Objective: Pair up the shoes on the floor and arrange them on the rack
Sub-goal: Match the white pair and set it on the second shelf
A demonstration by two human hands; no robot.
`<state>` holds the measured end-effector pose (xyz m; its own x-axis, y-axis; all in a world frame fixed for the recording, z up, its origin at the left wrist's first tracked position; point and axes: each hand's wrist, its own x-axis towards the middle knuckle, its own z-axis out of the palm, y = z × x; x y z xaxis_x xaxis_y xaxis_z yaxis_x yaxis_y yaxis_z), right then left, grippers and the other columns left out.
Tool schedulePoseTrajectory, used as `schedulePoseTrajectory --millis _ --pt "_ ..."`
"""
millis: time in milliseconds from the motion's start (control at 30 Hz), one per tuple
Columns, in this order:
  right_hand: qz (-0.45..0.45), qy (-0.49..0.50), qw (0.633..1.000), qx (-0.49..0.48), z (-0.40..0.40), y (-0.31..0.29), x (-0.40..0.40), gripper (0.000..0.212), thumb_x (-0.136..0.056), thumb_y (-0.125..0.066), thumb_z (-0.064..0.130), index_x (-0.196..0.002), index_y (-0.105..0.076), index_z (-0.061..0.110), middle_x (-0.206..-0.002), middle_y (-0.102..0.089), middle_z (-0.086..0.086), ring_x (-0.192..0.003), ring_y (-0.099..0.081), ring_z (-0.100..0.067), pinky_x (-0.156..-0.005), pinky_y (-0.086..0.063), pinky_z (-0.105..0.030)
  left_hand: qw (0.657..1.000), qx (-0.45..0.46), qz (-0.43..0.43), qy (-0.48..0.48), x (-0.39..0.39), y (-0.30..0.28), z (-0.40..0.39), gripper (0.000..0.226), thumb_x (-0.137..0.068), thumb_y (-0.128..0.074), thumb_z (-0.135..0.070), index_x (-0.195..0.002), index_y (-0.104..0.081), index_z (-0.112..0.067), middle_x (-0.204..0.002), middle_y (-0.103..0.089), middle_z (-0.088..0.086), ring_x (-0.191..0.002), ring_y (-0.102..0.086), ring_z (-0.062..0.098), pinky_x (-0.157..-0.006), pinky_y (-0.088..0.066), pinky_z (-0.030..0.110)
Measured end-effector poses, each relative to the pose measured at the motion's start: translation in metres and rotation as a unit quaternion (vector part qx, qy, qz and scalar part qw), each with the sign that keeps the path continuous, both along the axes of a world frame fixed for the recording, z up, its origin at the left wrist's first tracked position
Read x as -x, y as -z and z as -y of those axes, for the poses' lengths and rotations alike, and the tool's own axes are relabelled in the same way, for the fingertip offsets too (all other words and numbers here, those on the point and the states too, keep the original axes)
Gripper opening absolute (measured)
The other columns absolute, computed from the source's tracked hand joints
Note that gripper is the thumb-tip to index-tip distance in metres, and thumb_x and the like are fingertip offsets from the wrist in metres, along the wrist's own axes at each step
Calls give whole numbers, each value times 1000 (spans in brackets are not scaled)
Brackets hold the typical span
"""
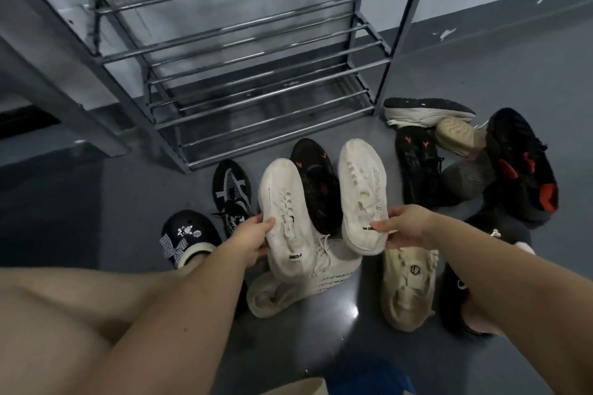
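Pairing step: left hand [248,236] gripping one white sneaker [282,218], right hand [406,228] pinching its mate [361,192]; next, setting both together on rack [244,74]

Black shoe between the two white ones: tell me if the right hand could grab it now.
Probably not yet: the right hand already holds a white shoe, so its grip is taken. The black shoe itself lies uncovered, close by.

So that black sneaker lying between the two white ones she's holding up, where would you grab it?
By the heel collar of the black sneaker, from the near side. It lies sole-down with its toe toward the rack, so the open ankle end faces the person, and fingers could hook inside.
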<state>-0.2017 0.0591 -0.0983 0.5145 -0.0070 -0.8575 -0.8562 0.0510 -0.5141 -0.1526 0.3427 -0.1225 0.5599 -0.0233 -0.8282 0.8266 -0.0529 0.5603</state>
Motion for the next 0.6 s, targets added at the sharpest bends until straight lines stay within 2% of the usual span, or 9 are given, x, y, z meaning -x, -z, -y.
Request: schedulePoseTrajectory --millis 133,200,300,400,500,600 --pt "-10 -44 999 -10 -25 3 -10 34 -87 -62 -2 -120 -54 -1 -93 -64 -7 -77 -61 -18 -44 -54 -20 999 1 -6 -36 -8 11 -10 35 -97 -50 -17 -131 -51 -12 -117 -62 12 -99 -58 28 -82 -48 42" --pt "-12 -63 998 -5 -34 8 -18 39 -86 -64 1 -123 -53 -2 -99 -65 -9 -79 -63 -18 -50 -57 -22 999 6 -16 -50 -12 18 -13 36 -96 -50 -18 -131 -51 -12 -115 -62 12 -101 -58 29 -82 -49 44" --pt "-5 -88 996 34 -44 21 -28 43 -83 -69 6 -124 -56 0 -95 -66 -7 -77 -64 -17 -56 -57 -21 998 14 -36 -49 -18 27 -15 36 -96 -52 -20 -131 -52 -13 -123 -61 13 -108 -58 31 -82 -49 45" --pt "-1 -106 992 72 -53 36 -35 48 -82 -72 9 -126 -55 3 -93 -65 -3 -78 -62 -16 -56 -54 -21 997 21 -65 -41 -22 35 -13 32 -95 -54 -20 -126 -55 -13 -122 -61 12 -105 -58 29 -83 -49 43" --pt "-4 -128 985 113 -57 50 -35 52 -81 -73 10 -129 -52 4 -102 -60 -3 -90 -59 -21 -71 -52 -30 995 14 -97 -30 -22 44 -11 35 -94 -55 -19 -127 -54 -7 -121 -61 13 -105 -58 29 -83 -49 42" --pt "-8 -151 979 134 -57 58 -33 54 -80 -74 11 -130 -52 7 -105 -59 -4 -93 -57 -22 -77 -51 -35 994 0 -110 -30 -19 53 -8 41 -93 -57 -19 -132 -50 -6 -127 -59 14 -115 -56 31 -85 -50 41"
